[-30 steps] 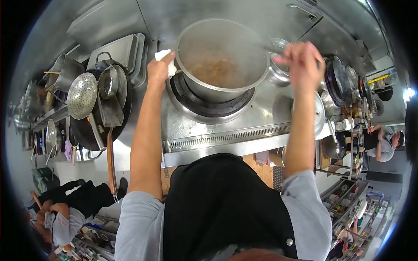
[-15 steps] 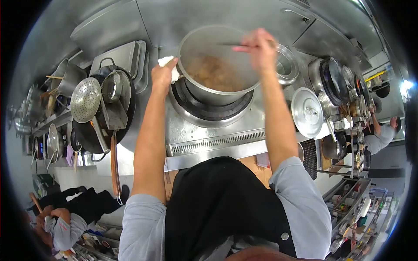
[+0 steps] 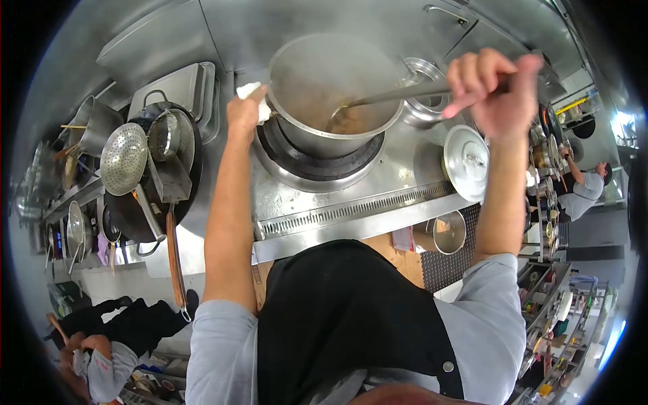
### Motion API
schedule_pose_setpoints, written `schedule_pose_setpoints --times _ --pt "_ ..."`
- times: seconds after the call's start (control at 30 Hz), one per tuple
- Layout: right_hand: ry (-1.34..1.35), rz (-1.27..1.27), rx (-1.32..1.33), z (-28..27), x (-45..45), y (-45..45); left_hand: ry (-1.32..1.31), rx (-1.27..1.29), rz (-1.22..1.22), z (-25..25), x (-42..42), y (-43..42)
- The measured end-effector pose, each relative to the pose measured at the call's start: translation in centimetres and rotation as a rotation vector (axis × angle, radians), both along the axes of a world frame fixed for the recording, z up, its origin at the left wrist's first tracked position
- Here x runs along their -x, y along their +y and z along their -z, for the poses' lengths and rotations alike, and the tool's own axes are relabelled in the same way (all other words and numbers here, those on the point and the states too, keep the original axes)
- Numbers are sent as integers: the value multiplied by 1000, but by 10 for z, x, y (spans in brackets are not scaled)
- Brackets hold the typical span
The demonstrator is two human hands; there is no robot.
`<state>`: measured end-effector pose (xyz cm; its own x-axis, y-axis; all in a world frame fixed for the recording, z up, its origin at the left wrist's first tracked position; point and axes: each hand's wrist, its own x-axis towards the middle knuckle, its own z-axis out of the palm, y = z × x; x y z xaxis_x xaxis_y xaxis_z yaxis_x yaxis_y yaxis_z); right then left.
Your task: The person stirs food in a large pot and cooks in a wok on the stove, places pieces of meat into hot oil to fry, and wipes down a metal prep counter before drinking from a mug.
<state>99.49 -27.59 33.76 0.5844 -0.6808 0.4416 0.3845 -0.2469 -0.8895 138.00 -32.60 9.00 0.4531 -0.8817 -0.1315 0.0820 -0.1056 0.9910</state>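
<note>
A large steaming pot (image 3: 324, 138) stands on the round burner (image 3: 317, 172), with brown food inside, partly veiled by steam. At its left rim, my left hand (image 3: 244, 113) is closed on a white cloth (image 3: 262, 108). My right hand (image 3: 491, 88), a little blurred, grips a long-handled ladle (image 3: 398, 93) to the right of the pot. The ladle slants down to the left over the rim, and its head rests in the food. Beneath my right hand lies a round metal lid (image 3: 466, 162).
Pans, a perforated strainer (image 3: 124, 158) and metal trays (image 3: 172, 88) crowd the left side. Behind the lid is a metal container (image 3: 426, 101); another pot (image 3: 449, 233) sits below the counter edge. One person (image 3: 104, 358) is at lower left, another (image 3: 587, 192) at far right.
My right hand swung left over the pot, then moved back right, and the ladle now shows clearly. My left hand stays at the left rim with the cloth.
</note>
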Motion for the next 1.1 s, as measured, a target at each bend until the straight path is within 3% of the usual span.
schedule_pose_setpoints --times 0.1,0.17,0.27,0.33,0.47,0.53,0.6,0.67,0.73,0.87,0.93,0.97,1.03,1.1 --pt "127 134 -23 -40 0 7 -19 -8 -6 -3 2 2" --pt "300 318 -82 -38 -1 -8 -24 -12 -11 -11 7 6" --pt "342 503 -305 27 3 -47 28 4 -5 -2 4 0" --pt "202 460 -304 78 7 -47 17 -10 12 0 3 -3" --pt "-118 458 -88 175 -3 -2 23 -18 0 -5 6 0" --pt "-166 518 116 210 -26 14 24 -29 1 -5 6 1" --pt "-199 519 143 233 -50 21 -15 -54 2 -5 4 -1" --pt "-230 514 180 233 -54 26 -20 -46 2 -6 4 -2" --pt "-25 531 64 199 -42 38 -12 -44 2 -2 2 -2" --pt "-116 622 99 121 -13 54 -7 -65 -9 -1 0 -4" --pt "-301 509 187 104 -4 36 19 -21 2 2 0 -7" --pt "-298 510 193 106 -10 20 23 -17 4 2 0 -8" --pt "-230 780 102 132 -29 -13 11 -14 -5 5 -1 -9" --pt "-193 815 -20 188 -31 -31 23 -11 -6 -1 3 -3"
